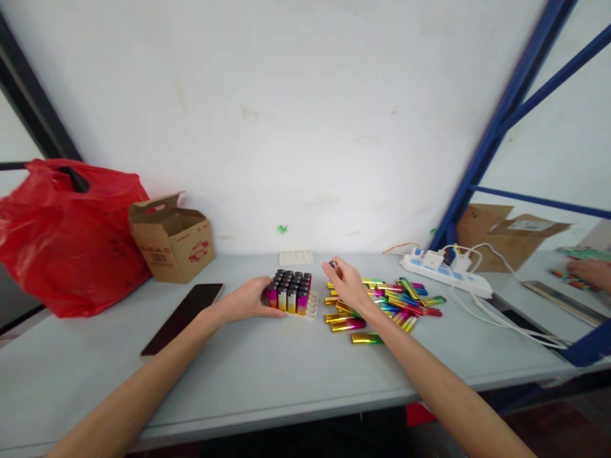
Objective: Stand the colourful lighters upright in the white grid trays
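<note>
Several lighters point(291, 294) with black tops stand upright in rows in a white tray point(311, 306), whose right-hand column of holes shows bare. My left hand point(251, 299) is wrapped round the left side of this block, thumb at the front. Right of the tray, my right hand point(344, 280) is closed in a pinch on a lighter point(333, 264), of which only the dark metal end shows. Beneath and beside that hand lies a loose pile of shiny multicoloured lighters point(405, 299). A second white tray point(296, 257) lies near the wall.
On the left are a red plastic bag point(76, 235), an open cardboard box point(174, 245) and a dark flat tablet point(184, 318). A white power strip point(446, 272) with cables lies at the right, near a blue metal frame point(496, 127). Another person's hand point(589, 272) shows at the far right.
</note>
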{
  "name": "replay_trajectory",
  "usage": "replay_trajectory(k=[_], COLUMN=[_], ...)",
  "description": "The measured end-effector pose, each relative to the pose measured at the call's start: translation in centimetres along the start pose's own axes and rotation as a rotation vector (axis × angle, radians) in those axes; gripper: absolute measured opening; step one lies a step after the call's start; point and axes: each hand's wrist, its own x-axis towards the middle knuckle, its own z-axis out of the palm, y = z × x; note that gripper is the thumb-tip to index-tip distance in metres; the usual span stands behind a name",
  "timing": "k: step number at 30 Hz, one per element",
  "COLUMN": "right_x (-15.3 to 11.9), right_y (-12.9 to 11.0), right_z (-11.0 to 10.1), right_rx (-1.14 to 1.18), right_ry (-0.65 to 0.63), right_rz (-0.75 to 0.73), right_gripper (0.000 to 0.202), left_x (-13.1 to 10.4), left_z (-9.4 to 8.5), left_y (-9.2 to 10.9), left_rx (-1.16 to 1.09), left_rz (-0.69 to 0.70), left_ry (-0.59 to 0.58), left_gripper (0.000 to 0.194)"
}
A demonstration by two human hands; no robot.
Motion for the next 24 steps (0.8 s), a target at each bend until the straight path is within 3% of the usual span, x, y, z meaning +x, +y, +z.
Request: replay_trajectory(k=[4, 6, 9, 11, 17, 24], right_x=[-0.2, 0.0, 0.2, 0.3, 0.1, 0.2], right_y=[0.1, 0.3, 0.6, 0.9, 1.3, 1.5], right_z=[-0.4, -0.6, -0.8, -0.8, -0.7, 0.1], right_rx=[0.107, 0.093, -0.100, -0.193, -0.107, -0.244], right_ry=[-0.155, -0.207, -0.185, -0.177, -0.301, -0.380], right_rz=[-0.001, -0.070, -0.196, -0.184, -0.056, -0.190], right_gripper=[0.039, 0.038, 0.042, 0.045, 0.038, 0.035], left_x=[-0.1, -0.1, 0.0, 0.0, -0.1, -0.2], left_z=[-0.1, -0.1, -0.1, -0.1, -0.1, -0.2], left_y=[0.3, 0.3, 0.4, 0.4, 0.6, 0.8], left_rx=[0.002, 0.003, 0.006, 0.023, 0.034, 0.021], left_rz=[-0.017, -0.026, -0.025, -0.027, -0.033, -0.027], left_ry=[-0.003, 0.002, -0.002, -0.017, -0.023, -0.020], left_gripper=[0.075, 0.074, 0.071, 0.069, 0.069, 0.069])
